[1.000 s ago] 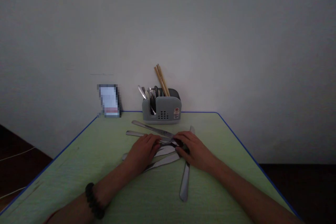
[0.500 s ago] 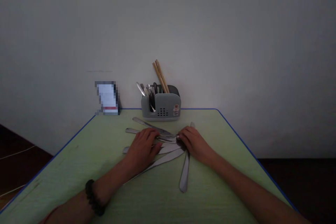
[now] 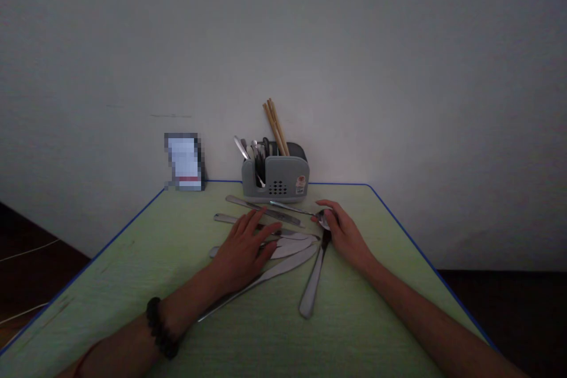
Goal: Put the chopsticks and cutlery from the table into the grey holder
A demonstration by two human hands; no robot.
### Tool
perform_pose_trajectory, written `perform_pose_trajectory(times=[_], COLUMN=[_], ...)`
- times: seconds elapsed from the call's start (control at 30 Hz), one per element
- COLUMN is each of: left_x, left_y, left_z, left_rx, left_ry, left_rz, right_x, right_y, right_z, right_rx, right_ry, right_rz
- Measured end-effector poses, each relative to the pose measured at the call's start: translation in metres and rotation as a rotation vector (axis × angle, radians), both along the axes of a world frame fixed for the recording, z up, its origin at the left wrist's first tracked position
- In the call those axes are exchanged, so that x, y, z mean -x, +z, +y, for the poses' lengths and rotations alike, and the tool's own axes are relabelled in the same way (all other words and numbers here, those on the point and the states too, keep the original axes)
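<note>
My right hand (image 3: 348,236) grips a metal spoon (image 3: 292,208) at its bowl, thumb on top, with the handle pointing left. Beneath those fingers lies another piece of cutlery (image 3: 312,289), its handle toward me and its head partly hidden. Spread fingers of my left hand (image 3: 243,248) rest over several table knives (image 3: 290,260) fanned out on the table. One of them, a knife (image 3: 283,215) at the back, lies just past the left fingertips. The left hand covers the middle of the knives.
A grey cutlery holder (image 3: 283,183) with metal utensils and wooden chopsticks (image 3: 277,127) stands at the back against the wall. Left of it a pixelated phone-like screen (image 3: 185,162) stands upright. The green table (image 3: 363,331) has a blue edge.
My right hand has drawn back to the right with the spoon, whose handle now points left. My left hand's fingers have spread out over the knives.
</note>
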State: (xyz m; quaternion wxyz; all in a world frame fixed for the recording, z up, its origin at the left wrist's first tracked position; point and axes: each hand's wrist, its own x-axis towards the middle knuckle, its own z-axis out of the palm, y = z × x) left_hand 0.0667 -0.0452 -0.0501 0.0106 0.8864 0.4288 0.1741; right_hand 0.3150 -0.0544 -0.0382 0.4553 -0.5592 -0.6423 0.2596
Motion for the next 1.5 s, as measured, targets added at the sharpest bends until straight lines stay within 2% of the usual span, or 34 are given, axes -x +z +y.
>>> perform_pose_trajectory(times=[0.13, 0.4, 0.6, 0.87, 1.03, 1.27, 1.5], left_x=[0.002, 0.004, 0.000, 0.000, -0.001, 0.000, 0.001], left_y=[0.002, 0.003, 0.002, 0.004, 0.005, 0.003, 0.001], left_z=[-0.001, -0.003, -0.001, -0.001, 0.000, -0.002, 0.000], left_rx=[0.023, 0.024, -0.003, 0.030, 0.050, 0.010, 0.008], left_ry=[-0.069, -0.077, -0.026, -0.062, -0.087, -0.045, -0.055], left_rz=[0.043, 0.081, -0.050, -0.105, -0.114, -0.063, -0.091], right_x=[0.001, 0.001, 0.001, 0.000, 0.000, 0.000, -0.001], right_y=[0.001, 0.002, 0.008, 0.010, 0.010, 0.009, 0.008], right_z=[-0.001, -0.001, -0.004, -0.002, -0.002, -0.002, 0.000], right_rx=[-0.017, -0.011, -0.007, 0.058, 0.078, 0.083, 0.097], right_ry=[0.058, 0.041, 0.077, 0.065, 0.065, 0.084, 0.085], right_rz=[-0.037, -0.064, 0.067, 0.276, 0.251, 0.239, 0.238])
